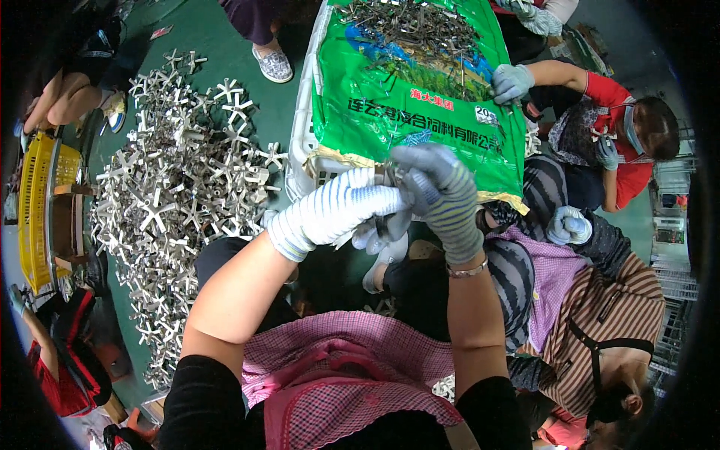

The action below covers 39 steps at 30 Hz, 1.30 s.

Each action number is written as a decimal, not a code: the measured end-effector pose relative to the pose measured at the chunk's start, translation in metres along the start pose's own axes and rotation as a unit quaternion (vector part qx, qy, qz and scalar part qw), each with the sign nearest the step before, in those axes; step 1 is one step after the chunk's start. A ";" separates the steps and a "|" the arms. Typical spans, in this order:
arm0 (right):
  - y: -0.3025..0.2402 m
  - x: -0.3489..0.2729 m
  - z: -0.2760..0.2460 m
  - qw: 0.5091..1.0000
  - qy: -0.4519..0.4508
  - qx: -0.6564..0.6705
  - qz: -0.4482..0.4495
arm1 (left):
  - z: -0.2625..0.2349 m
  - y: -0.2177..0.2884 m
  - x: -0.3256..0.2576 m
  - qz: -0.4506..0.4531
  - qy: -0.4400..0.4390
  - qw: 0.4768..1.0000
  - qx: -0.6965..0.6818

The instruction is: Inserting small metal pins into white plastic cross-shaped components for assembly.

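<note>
Both my hands wear white-and-blue striped gloves and meet in front of the near edge of a green plastic sack [420, 142]. The fingers of my left hand [337, 208] are closed, pressed toward the right ones. My right hand [448, 199] is closed too, its fingers bent over the same spot. Between them is a small grey metal piece [388, 175], mostly hidden by the gloves, so its full shape does not show. To the left, a large heap of star-shaped silver metal castings [187, 199] lies on the green floor.
The sack lies over a white plastic crate [301, 142], with dark thin metal scraps [412, 34] on it. Across at the right, a person in red rests a gloved hand [513, 82] on the sack. A person in stripes [600, 322] sits close by. A yellow basket [36, 217] stands far left.
</note>
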State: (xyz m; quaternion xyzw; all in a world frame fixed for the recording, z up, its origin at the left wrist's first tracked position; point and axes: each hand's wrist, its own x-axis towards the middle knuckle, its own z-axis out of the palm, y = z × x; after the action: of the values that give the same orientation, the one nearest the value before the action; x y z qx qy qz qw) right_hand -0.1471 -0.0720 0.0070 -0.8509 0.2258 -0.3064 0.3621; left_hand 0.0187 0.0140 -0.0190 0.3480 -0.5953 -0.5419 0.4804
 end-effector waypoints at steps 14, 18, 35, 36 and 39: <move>0.006 -0.001 -0.021 0.899 0.208 -0.384 -0.019 | 0.006 -0.012 0.015 -0.113 0.233 0.940 -0.220; 0.001 -0.002 -0.012 0.888 0.160 -0.429 -0.037 | 0.011 -0.009 0.017 -0.152 0.221 0.960 -0.085; 0.061 -0.016 -0.025 0.958 0.154 -0.091 0.226 | -0.007 0.012 0.011 -0.212 0.240 0.941 -0.111; 0.063 -0.017 -0.024 0.962 0.129 -0.129 0.202 | -0.008 0.012 0.010 -0.229 0.245 0.933 -0.128; 0.071 -0.017 -0.016 0.963 0.072 -0.171 0.195 | -0.010 0.010 0.010 -0.227 0.234 0.939 -0.109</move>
State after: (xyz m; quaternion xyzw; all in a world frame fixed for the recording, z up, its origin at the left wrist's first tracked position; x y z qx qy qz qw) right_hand -0.1816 -0.1141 -0.0437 -0.8152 0.4618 -0.2475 0.2469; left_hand 0.0262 0.0035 -0.0079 0.5364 -0.3087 -0.6015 0.5052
